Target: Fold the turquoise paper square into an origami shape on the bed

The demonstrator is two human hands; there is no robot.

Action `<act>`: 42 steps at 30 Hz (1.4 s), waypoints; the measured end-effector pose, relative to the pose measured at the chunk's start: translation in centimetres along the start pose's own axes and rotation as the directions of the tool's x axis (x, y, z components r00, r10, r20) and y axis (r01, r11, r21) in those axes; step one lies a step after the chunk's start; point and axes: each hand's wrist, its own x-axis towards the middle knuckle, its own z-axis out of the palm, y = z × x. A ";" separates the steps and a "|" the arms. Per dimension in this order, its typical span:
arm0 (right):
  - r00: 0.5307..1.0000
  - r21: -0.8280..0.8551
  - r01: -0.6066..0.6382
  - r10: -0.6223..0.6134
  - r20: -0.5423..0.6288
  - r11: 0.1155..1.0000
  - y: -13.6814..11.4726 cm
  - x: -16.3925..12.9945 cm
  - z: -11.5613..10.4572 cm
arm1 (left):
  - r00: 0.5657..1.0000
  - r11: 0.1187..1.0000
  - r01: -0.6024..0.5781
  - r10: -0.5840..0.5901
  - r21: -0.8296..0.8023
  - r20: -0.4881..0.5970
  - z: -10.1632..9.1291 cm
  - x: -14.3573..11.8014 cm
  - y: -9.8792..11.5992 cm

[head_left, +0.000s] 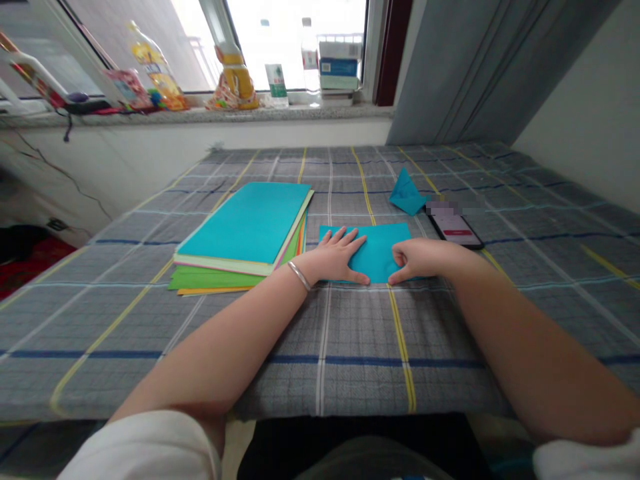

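The teal paper sheet (pixel 376 252) lies flat on the plaid-covered bench (pixel 350 347), its long axis running left to right, directly under both hands. The left hand (pixel 336 259) presses it with fingers spread flat, while the right hand (pixel 419 259) pinches its near edge. A stack of coloured paper (pixel 240 240) lies just left.

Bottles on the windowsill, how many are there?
3. A yellow oil bottle stands at the left, a second yellow bottle near the middle, and a clear bottle right of it beside stacked boxes. More may be hidden behind the clutter.
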 end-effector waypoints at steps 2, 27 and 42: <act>0.999 -0.009 -0.038 0.038 0.014 0.999 0.3 -0.2 -0.2 | 1.000 1.000 -0.001 0.000 0.008 0.014 -0.3 -0.3 -0.5; 0.989 -0.019 -0.135 0.136 0.061 0.991 3.7 -1.5 -0.5 | 0.987 0.995 0.031 -0.046 0.097 0.156 -2.3 -4.2 -5.3; 0.954 -0.051 0.283 -0.287 -0.084 0.958 -1.4 -2.4 0.7 | 0.996 0.989 0.062 -0.069 0.132 0.050 -0.8 -3.7 -2.2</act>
